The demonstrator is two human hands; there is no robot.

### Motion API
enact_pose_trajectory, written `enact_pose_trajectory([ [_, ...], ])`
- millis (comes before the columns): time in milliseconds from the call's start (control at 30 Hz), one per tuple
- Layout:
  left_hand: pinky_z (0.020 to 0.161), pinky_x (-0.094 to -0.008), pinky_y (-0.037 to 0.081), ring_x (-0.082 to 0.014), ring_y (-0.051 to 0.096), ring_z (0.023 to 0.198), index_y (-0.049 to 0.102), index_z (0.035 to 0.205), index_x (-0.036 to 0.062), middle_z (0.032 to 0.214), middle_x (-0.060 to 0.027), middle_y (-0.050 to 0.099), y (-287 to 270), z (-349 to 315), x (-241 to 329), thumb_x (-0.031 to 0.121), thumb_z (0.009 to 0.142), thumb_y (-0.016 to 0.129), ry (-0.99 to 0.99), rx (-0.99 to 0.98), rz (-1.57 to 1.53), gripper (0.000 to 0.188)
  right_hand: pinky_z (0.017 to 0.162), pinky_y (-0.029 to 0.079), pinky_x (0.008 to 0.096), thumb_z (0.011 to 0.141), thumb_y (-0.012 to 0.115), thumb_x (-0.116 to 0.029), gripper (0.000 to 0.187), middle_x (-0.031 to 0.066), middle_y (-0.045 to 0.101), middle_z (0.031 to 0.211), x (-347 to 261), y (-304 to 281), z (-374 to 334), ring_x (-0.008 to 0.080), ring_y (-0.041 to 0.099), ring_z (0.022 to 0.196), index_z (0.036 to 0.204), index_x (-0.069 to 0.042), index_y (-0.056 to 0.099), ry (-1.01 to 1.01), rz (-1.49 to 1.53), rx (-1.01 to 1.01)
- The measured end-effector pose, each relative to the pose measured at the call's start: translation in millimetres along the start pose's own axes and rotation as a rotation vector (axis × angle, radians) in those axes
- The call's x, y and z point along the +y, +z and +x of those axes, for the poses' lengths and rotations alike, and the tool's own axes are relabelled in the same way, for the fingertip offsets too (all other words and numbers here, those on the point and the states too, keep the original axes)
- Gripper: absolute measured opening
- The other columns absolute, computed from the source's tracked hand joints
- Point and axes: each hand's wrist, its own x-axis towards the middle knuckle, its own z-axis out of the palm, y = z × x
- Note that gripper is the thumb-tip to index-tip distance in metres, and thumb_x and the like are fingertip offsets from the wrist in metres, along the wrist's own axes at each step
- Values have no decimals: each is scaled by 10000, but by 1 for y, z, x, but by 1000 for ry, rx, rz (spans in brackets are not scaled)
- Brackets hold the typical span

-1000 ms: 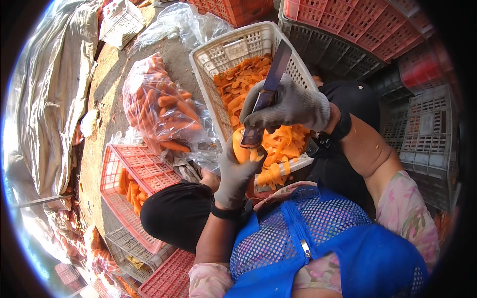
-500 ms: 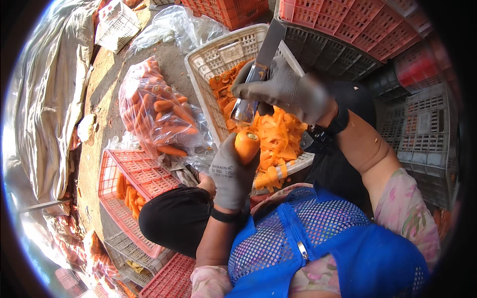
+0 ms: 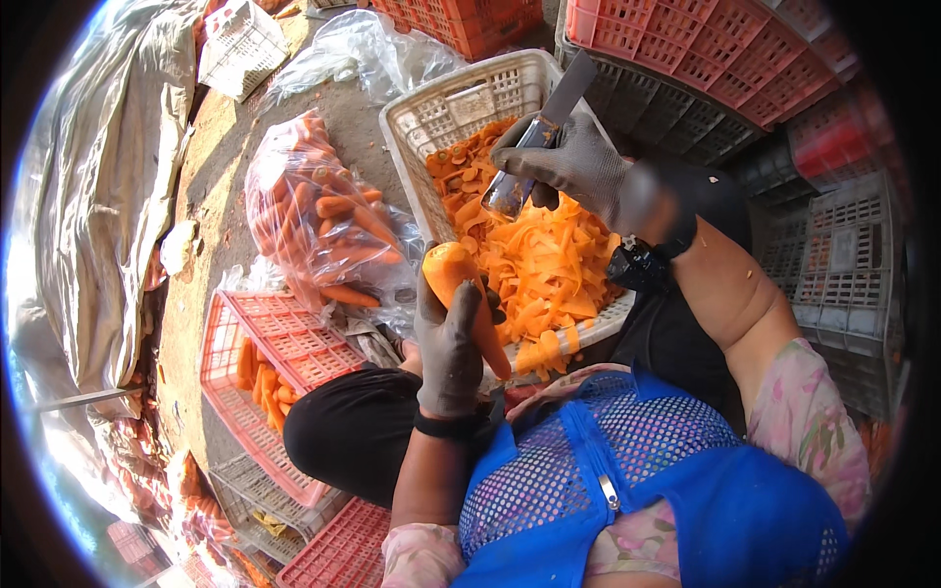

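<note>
Carrot (image 3: 485, 338) sits in my left hand (image 3: 449, 353), just in front of my blue mesh vest (image 3: 588, 416). Grey-gloved fingers wrap around it, thumb across the front; thick end tilts up and away from me, tapered tip down to the right. Thick end looks lighter orange than the rest. Black band (image 3: 446, 424) on that wrist.

My right hand (image 3: 585, 167), grey-gloved too, grips a long flat peeling tool (image 3: 569, 90) about its middle: one end points away from me, the shiny metal end back toward the carrot. Tool and carrot near each other, not touching. Dark boxy device (image 3: 637, 267) at the right wrist; glove cuff blurred.

My black-trousered left knee (image 3: 343, 426) is bent out beside the left forearm. Past my hands, an off-white plastic crate (image 3: 466, 103) holds a heap of carrot peelings (image 3: 554, 265), some draped over its near rim.

Left of that, a red crate (image 3: 294, 333) with more carrots (image 3: 263, 387) inside, then a clear plastic bag (image 3: 304, 191) full of carrots on the ground. Right side: a grey crate (image 3: 843, 260), and a red crate (image 3: 706, 49) on top of a black one (image 3: 647, 98). Farther off: crumpled clear plastic sheeting (image 3: 368, 49), an orange-red crate (image 3: 461, 20), a small white crate (image 3: 240, 54). Pale tarp (image 3: 98, 196) along the far left.
</note>
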Motion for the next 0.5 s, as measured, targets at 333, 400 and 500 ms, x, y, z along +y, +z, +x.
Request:
enact_pose_trajectory([
  [333, 570, -320, 500, -183, 614, 639, 594, 1292, 44, 863, -63, 652, 8, -4, -5, 178, 984, 731, -299, -100, -70, 363, 483, 563, 266, 929, 881, -255, 328, 105, 771, 812, 25, 36, 2, 152, 713, 568, 1014, 41, 770, -70, 64, -225],
  [400, 539, -314, 490, -184, 616, 604, 602, 1266, 36, 799, -68, 642, 17, -6, -3, 197, 959, 766, -300, -153, -264, 384, 471, 556, 268, 935, 866, -239, 309, 106, 763, 787, 30, 24, 15, 151, 701, 549, 973, 47, 754, -42, 24, -142],
  [500, 517, -307, 489, -186, 598, 553, 600, 1300, 51, 762, -81, 630, 0, -24, 14, 281, 879, 832, -194, -512, -464, 533, 460, 535, 249, 967, 826, -208, 264, 90, 743, 767, 32, -7, 30, 138, 673, 527, 990, 40, 737, -52, 109, 17],
])
